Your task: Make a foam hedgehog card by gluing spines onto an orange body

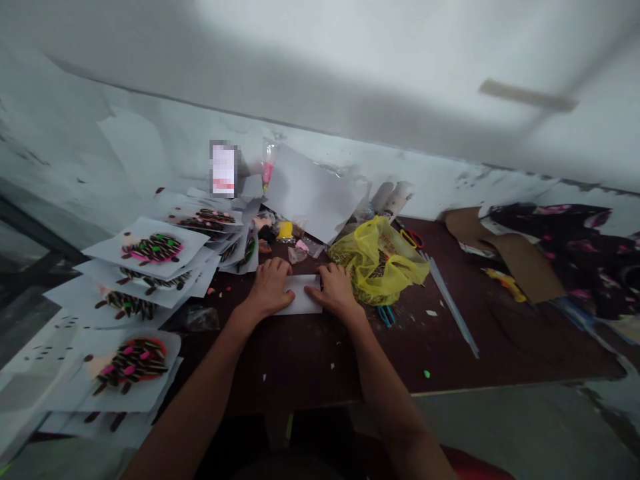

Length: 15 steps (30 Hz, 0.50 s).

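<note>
On the dark brown table lies a small white piece of paper (pixel 300 295), apparently folded, flat in front of me. My left hand (pixel 270 288) grips its left end, the thumb on top and the fingers curled at the far edge. At the right end my right hand (pixel 336 291) holds it likewise, its thumb pointing inward. Part of the paper is hidden under both hands. Just right of my right hand sits a yellow plastic bag (pixel 383 263) with brown bits inside. Beyond the hands are lumps of coloured clay, one of them a yellow lump (pixel 285 231).
Stacked sheets with clay hedgehogs (pixel 153 248) cover the left side. A large white sheet (pixel 313 190) and a piping bag (pixel 267 170) lean on the wall. Blue-handled scissors (pixel 386 315), red-handled scissors (pixel 413 238), clear strips (pixel 453 303) and brown cardboard (pixel 523 260) lie rightward.
</note>
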Each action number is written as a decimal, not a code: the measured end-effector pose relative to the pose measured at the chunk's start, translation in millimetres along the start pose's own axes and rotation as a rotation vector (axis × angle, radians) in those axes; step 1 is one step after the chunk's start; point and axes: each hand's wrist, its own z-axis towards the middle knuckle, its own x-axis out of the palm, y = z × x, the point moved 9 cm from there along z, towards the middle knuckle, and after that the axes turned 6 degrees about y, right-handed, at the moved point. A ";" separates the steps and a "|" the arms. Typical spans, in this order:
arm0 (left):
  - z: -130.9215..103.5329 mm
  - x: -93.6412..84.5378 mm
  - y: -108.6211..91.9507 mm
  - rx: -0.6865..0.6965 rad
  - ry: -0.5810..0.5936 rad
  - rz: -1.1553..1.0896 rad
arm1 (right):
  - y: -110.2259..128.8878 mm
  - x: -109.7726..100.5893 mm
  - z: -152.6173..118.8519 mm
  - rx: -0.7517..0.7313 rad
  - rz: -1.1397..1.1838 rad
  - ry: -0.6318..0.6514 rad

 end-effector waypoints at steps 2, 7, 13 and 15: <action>-0.3 -0.3 -1.0 0.018 -0.011 -0.031 | -0.3 -0.7 -0.2 0.000 0.021 -0.017; -2.7 -15.4 0.4 0.082 -0.139 -0.257 | -5.6 -8.5 1.0 -0.060 0.347 -0.137; -7.6 -38.2 18.0 0.062 -0.336 -0.733 | -19.3 -11.3 3.6 -0.125 1.067 -0.131; -7.9 -35.6 26.7 0.011 -0.364 -0.921 | -21.0 -10.0 2.8 -0.104 1.222 -0.108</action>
